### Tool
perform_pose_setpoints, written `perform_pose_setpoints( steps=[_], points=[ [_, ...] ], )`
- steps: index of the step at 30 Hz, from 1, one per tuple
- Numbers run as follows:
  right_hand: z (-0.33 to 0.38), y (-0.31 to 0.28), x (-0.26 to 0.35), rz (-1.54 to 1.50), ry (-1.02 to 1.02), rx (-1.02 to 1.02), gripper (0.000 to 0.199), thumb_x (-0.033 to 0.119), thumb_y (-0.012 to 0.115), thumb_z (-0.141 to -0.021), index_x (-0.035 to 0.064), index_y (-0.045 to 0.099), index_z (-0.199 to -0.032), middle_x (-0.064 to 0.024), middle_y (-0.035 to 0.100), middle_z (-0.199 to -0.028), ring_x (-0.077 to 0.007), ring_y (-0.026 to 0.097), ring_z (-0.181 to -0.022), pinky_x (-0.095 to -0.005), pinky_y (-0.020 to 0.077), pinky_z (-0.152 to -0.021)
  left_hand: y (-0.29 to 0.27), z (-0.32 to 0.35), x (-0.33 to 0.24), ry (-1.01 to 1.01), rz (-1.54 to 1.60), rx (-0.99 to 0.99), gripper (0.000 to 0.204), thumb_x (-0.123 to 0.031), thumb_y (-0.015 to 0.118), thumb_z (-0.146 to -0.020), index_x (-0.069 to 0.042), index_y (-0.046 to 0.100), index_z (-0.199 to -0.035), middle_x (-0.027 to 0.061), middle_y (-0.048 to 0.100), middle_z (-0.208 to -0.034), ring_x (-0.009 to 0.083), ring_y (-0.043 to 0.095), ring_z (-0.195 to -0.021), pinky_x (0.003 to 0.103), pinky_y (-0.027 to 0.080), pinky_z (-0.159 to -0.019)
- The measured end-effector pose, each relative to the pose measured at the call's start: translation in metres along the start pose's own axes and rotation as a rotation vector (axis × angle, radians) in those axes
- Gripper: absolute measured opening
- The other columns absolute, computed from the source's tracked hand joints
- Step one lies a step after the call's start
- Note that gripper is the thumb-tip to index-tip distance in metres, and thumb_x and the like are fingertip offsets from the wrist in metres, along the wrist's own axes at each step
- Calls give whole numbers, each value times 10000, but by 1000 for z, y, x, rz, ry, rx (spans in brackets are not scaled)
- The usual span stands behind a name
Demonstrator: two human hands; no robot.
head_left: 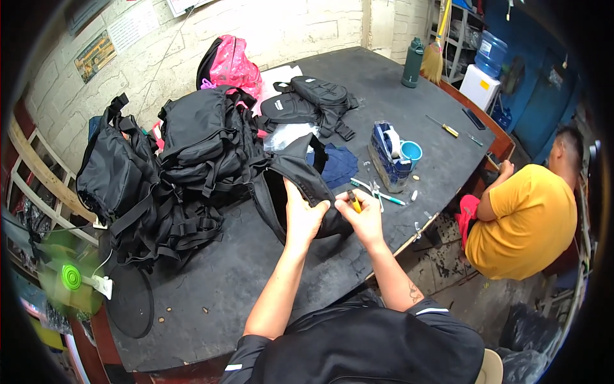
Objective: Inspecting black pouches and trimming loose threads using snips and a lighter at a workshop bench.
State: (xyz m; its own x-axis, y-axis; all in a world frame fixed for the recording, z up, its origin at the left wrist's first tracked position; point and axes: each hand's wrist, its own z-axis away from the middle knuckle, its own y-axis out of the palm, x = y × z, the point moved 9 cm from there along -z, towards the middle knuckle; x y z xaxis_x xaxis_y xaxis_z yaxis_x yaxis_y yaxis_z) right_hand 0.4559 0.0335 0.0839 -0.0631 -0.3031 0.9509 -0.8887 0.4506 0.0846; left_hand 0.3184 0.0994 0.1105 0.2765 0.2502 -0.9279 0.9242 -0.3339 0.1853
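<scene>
My left hand [302,216] grips the edge of an open black bag [300,168], its thumb pressed on the fabric. The bag stands on the dark table with its dark inside showing. Close beside it, my right hand [363,219] is closed around a small yellow and black tool [355,205], whose exact kind I cannot make out. The fingertips of that hand are at the bag's right side. Just beyond lie a folded dark blue cloth [339,168] and a teal-handled hand tool [388,197].
Black bags [201,137] pile up at left, with a pink backpack [236,64] behind. A dark blue holder [389,160], a blue cup [411,151], a screwdriver [443,126] and a green bottle [412,63] stand or lie rightward. A person in yellow [524,221] sits at right; a fan [71,277] is at left.
</scene>
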Motion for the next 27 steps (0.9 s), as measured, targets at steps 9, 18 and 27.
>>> perform_pose_setpoints(
  steps=[9, 18, 27],
  points=[
    [-6, -2, 32, 329, -133, -112, 202, 190, 629, -805, 24, 543, -880, -138, 576, -740, -277, 562, -665, -330, 451, -630, 0, -3, -5, 84, 93, -48, 472, 78, 546, -820, 77, 430, -1277, 95, 540, -1179, 138, 511, -1050, 246, 390, -921],
    [3, 23, 59, 708, -373, -120, 217, 177, 671, -694, 27, 539, -780, -109, 580, -719, -287, 598, -643, -365, 471, -579, -2, 6, -4, 109, 153, -182, 446, 115, 488, -828, 96, 424, -1269, 120, 534, -1190, 153, 514, -1065, 252, 388, -935],
    [7, 26, 67, 742, -456, -134, 210, 154, 681, -689, 25, 548, -789, -105, 590, -731, -286, 601, -652, -363, 478, -588, -3, 7, -9, 152, 103, -176, 399, 109, 470, -823, 104, 452, -1221, 129, 545, -1168, 165, 514, -1065, 259, 389, -931]
  ],
)
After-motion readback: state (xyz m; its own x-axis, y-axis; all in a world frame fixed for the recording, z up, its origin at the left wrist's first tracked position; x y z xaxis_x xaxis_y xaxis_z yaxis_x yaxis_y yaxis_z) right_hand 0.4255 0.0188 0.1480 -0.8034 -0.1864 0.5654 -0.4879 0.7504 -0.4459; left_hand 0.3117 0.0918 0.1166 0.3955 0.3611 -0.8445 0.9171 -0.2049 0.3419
